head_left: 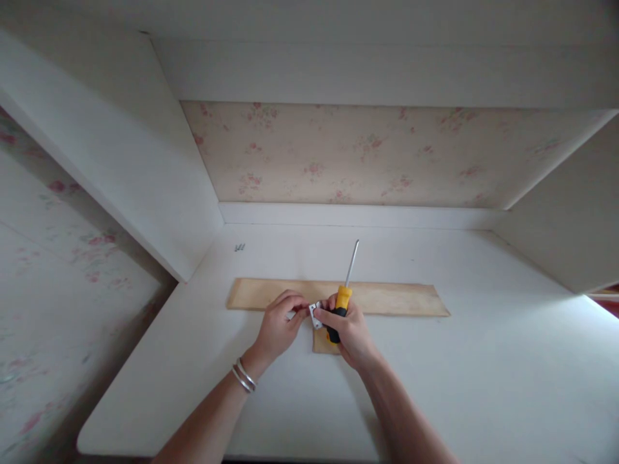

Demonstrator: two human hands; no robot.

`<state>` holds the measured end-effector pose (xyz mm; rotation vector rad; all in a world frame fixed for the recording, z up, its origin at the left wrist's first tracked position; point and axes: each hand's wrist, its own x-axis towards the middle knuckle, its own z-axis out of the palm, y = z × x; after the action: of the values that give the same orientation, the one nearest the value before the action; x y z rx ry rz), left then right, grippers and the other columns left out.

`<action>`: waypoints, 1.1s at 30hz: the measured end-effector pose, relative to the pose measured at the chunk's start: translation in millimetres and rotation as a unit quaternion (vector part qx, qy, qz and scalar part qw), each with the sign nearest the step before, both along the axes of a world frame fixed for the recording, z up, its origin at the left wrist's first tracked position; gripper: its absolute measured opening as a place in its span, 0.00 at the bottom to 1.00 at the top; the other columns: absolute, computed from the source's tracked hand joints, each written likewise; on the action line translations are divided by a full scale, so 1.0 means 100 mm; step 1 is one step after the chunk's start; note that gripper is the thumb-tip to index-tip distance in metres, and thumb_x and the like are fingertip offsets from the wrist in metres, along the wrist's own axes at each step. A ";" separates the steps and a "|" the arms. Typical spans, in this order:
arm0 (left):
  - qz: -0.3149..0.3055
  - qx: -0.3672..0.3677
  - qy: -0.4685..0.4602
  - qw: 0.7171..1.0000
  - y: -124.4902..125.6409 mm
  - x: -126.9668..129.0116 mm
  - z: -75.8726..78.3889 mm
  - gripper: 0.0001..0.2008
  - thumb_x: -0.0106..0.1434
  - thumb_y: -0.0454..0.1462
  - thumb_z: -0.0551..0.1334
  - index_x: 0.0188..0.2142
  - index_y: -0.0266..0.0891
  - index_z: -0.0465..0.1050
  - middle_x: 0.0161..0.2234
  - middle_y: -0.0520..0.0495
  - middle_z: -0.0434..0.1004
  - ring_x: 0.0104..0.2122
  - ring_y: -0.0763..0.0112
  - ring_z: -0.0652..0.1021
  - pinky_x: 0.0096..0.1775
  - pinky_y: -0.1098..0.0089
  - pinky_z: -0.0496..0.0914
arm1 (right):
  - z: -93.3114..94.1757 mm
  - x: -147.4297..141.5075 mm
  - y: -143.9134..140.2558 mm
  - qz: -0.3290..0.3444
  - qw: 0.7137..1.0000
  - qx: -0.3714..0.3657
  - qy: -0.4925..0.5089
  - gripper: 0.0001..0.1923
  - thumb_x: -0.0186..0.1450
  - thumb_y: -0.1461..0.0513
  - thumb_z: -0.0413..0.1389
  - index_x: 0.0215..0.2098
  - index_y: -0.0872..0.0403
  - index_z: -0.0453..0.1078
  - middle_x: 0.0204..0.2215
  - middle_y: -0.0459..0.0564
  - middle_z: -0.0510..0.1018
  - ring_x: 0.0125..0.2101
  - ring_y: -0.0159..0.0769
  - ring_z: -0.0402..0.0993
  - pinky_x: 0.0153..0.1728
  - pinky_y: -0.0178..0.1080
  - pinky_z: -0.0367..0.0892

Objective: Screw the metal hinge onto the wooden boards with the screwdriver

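My right hand (pixel 355 335) is closed round a screwdriver (pixel 343 298) with a yellow and black handle, its metal shaft pointing up and away from me. The thumb of that hand also presses on a small silver metal bracket (pixel 313 316) with holes in it. Close against the bracket's left side, my left hand (pixel 281 322) is pinched; anything between its fingertips is too small to make out. Beneath both hands a long wooden board (pixel 396 299) lies crosswise. A short wooden piece (pixel 321 343) shows below the bracket, partly hidden by my right hand.
Several small screws (pixel 240 247) lie at the back left of the white tabletop (pixel 193 367). White side panels (pixel 120 129) rise at left and right, and an overhanging white panel (pixel 367 71) crosses above. Behind is a floral-papered wall (pixel 314 154).
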<state>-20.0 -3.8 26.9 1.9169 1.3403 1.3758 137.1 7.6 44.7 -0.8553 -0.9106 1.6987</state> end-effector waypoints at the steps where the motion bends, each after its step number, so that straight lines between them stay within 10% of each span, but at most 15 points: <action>1: -0.001 -0.005 -0.004 1.000 0.00 0.00 0.00 0.03 0.61 0.35 0.60 0.32 0.38 0.71 0.32 0.47 0.72 0.33 0.73 0.74 0.35 0.74 0.70 | 0.01 0.00 0.00 -0.001 1.000 -0.001 0.002 0.20 0.48 0.64 0.67 0.24 0.54 0.57 0.22 0.40 0.62 0.24 0.27 0.58 0.26 0.33 0.54; 12: 0.025 -0.142 -0.113 0.983 0.04 0.00 -0.02 0.12 0.62 0.43 0.58 0.38 0.37 0.72 0.28 0.49 0.73 0.28 0.73 0.73 0.32 0.73 0.68 | -0.03 0.04 0.03 -0.052 0.999 0.000 -0.002 0.19 0.50 0.62 0.66 0.27 0.53 0.58 0.26 0.42 0.66 0.26 0.27 0.61 0.27 0.33 0.57; 20: 0.103 -0.204 -0.284 0.931 0.10 -0.12 -0.01 0.19 0.57 0.47 0.62 0.42 0.35 0.72 0.26 0.52 0.71 0.26 0.76 0.71 0.31 0.73 0.66 | 0.10 -0.10 0.49 -0.035 0.975 0.084 -0.203 0.18 0.49 0.55 0.64 0.27 0.53 0.60 0.22 0.43 0.67 0.23 0.29 0.63 0.24 0.33 0.58; 26: 0.146 -0.192 -0.319 0.916 0.12 -0.29 0.03 0.20 0.56 0.48 0.63 0.41 0.35 0.72 0.26 0.52 0.70 0.25 0.77 0.70 0.28 0.74 0.65 | 0.22 -0.64 1.18 0.058 0.805 0.216 -0.550 0.13 0.55 0.52 0.57 0.29 0.54 0.66 0.27 0.47 0.76 0.26 0.31 0.69 0.25 0.33 0.60; 33: 0.197 -0.165 -0.337 0.906 0.15 -0.44 0.04 0.20 0.57 0.49 0.62 0.40 0.35 0.71 0.25 0.52 0.68 0.24 0.78 0.68 0.27 0.75 0.63 | 0.11 -1.58 1.54 0.080 0.713 0.258 -0.647 0.13 0.56 0.56 0.56 0.36 0.55 0.71 0.33 0.54 0.78 0.34 0.39 0.73 0.31 0.36 0.63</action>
<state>-63.6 11.2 31.2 0.8406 1.4963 1.6507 -20.4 161.3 55.8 -1.5771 -2.2967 0.6153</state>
